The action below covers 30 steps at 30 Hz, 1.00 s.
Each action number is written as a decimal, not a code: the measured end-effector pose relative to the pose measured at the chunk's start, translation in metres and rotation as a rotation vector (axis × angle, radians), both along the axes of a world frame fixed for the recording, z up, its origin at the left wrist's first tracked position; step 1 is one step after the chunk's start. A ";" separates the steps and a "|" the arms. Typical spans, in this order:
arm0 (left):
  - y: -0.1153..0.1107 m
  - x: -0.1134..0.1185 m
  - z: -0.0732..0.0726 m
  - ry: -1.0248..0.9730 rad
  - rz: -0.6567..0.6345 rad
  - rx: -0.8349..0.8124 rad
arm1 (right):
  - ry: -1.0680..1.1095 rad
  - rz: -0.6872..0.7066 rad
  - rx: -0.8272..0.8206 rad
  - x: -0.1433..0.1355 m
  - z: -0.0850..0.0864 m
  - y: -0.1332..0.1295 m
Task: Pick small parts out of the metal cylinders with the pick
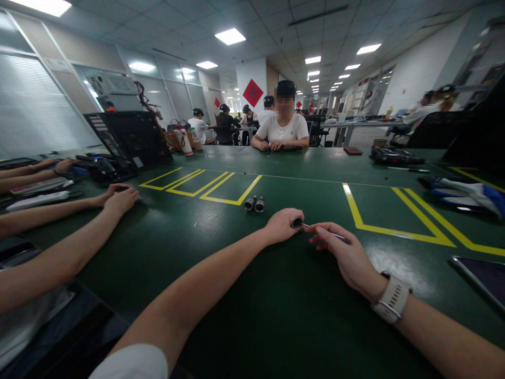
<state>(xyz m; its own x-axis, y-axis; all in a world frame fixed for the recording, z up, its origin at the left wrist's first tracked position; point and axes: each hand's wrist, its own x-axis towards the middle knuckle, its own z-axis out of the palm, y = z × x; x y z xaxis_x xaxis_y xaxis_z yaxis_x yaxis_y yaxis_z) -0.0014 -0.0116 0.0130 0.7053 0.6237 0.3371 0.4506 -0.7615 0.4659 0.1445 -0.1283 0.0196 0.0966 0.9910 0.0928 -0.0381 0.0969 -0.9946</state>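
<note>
Ceiling lights (230, 36) shine above glass partitions (171, 90) and a white pillar (251, 69).

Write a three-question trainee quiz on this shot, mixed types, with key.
1. Short answer: what does the person's right hand hold?
2. True or false: the watch is on the left wrist.
3. Multiple choice: how many metallic cylinders sit on the green table, out of the hands?
a) one
b) two
c) four

Key:
1. A slim tool, its tip end toward the round part in the left hand.
2. False; the watch is on the right wrist.
3. b
</note>
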 end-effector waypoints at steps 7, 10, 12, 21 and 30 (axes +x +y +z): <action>0.001 -0.001 0.001 0.004 -0.058 -0.027 | 0.005 0.035 -0.030 0.002 0.003 -0.001; 0.005 -0.001 -0.003 -0.067 -0.118 -0.087 | 0.043 0.044 -0.051 0.003 0.004 0.000; 0.007 0.000 -0.005 -0.096 -0.141 -0.120 | 0.056 0.055 -0.057 0.005 0.003 0.000; 0.006 0.000 -0.005 -0.144 -0.171 -0.219 | 0.063 0.068 -0.056 0.005 0.002 0.000; 0.006 0.000 -0.006 -0.155 -0.120 -0.154 | 0.145 0.032 -0.068 0.004 0.004 -0.001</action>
